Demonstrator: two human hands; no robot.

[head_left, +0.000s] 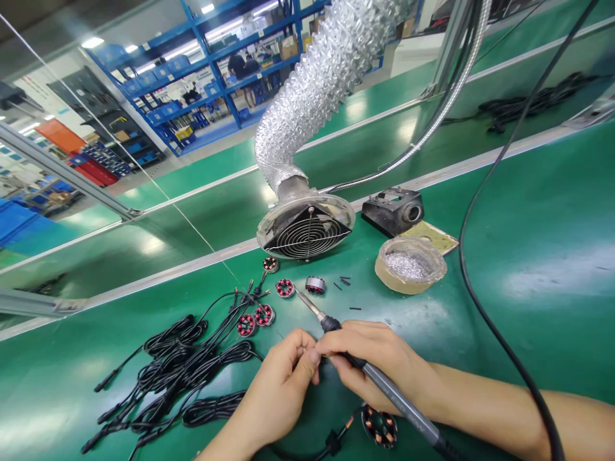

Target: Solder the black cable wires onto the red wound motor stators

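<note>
My right hand (384, 358) is wrapped round a grey soldering iron (398, 400), whose metal tip points up and left toward a small red-and-black motor stator (285, 288). My left hand (288, 378) is closed in a pinch, its fingertips against those of my right hand; what it holds is too small and hidden to make out. Below my hands lies a stator with copper windings (379, 426), beside a black cable with coloured wire ends (333, 442). A silver-rimmed motor part (315, 285) and more red stators (246, 325) lie beyond my left hand.
Coiled black cables (168, 378) spread over the green table at the left. A round fume extractor (307, 227) with a silver duct (321, 83) stands behind. At the right are a tub of metal shavings (410, 266), a black holder (393, 211) and a hanging black cable (473, 288).
</note>
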